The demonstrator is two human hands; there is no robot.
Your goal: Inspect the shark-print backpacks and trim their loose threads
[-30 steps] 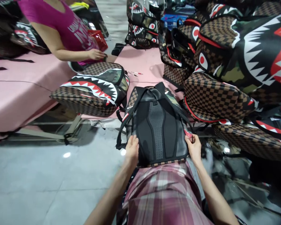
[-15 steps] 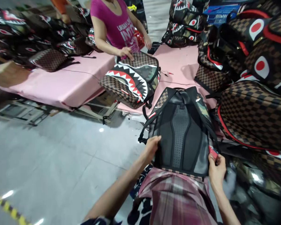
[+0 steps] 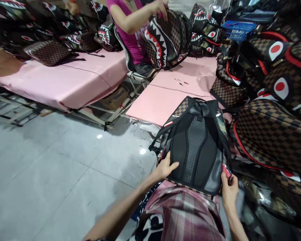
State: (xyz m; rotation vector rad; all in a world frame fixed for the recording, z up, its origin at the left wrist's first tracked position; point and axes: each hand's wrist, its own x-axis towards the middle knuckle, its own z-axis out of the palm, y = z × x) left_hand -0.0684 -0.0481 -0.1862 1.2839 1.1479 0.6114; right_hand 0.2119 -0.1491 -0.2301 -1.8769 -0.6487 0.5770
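Observation:
A backpack point(image 3: 196, 147) lies with its black padded back panel facing up, partly over my lap and against the pink table edge. Its shoulder straps hang at both sides, and checkered and camouflage patches show at its upper edges. My left hand point(image 3: 166, 166) grips the left side of the bag, thumb on the panel and fingers going round the edge. On the right side, my right hand point(image 3: 230, 187) pinches a small red piece point(image 3: 226, 170) at the bag's side.
A person in a pink top point(image 3: 130, 33) holds a shark-mouth backpack point(image 3: 165, 38) over the pink table point(image 3: 150, 103). Piled checkered bags point(image 3: 276, 127) crowd the right. A blue basket point(image 3: 238, 30) stands behind. More bags lie on the left table point(image 3: 90, 73).
The person opposite has lifted the shark-mouth backpack up and back, away from the near table edge. My left hand has shifted slightly lower, its thumb now spread across the panel.

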